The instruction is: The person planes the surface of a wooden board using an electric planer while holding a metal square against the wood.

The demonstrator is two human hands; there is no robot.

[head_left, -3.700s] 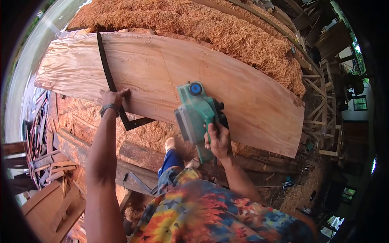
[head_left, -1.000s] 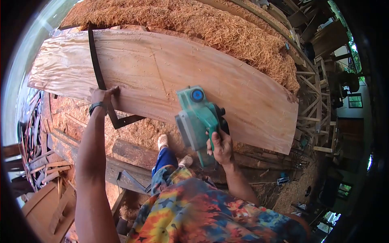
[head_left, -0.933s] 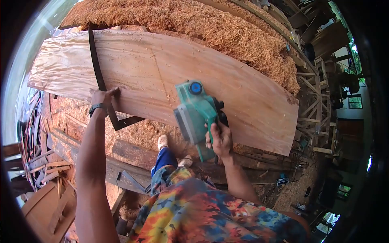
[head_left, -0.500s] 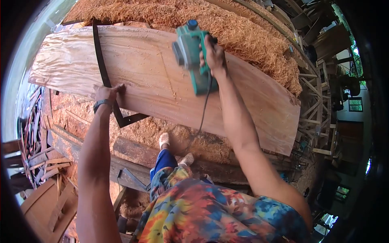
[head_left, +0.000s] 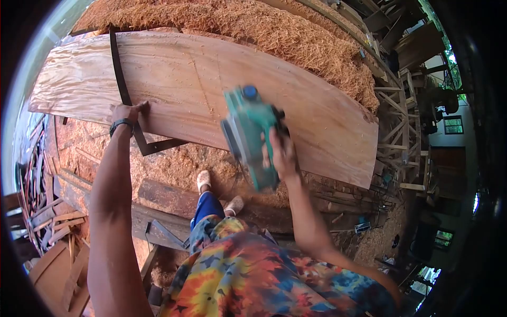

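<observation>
A long, wide wooden board (head_left: 174, 68) lies in front of me with wavy grain and a few pencil-like lines across it. A dark framing square (head_left: 117, 68) lies across its left part, the short leg sticking out past the near edge. My left hand (head_left: 125, 112), with a dark band at the wrist, grips the square at that near edge. In my right hand (head_left: 280, 156) is a green electric planer (head_left: 248, 134), held by its handle. The planer is blurred by motion and overlaps the board's near edge; it seems raised above the surface.
Heaped wood shavings (head_left: 253, 26) run along the board's far side. More shavings and rough planks (head_left: 169, 198) lie around my feet. Scrap wood (head_left: 58, 219) is piled at the left, and a wooden frame structure (head_left: 393, 116) stands at the right.
The planer in my right hand has come down from the board's far half toward me, past the near edge. My left hand stays on the square. The whole view has shifted slightly.
</observation>
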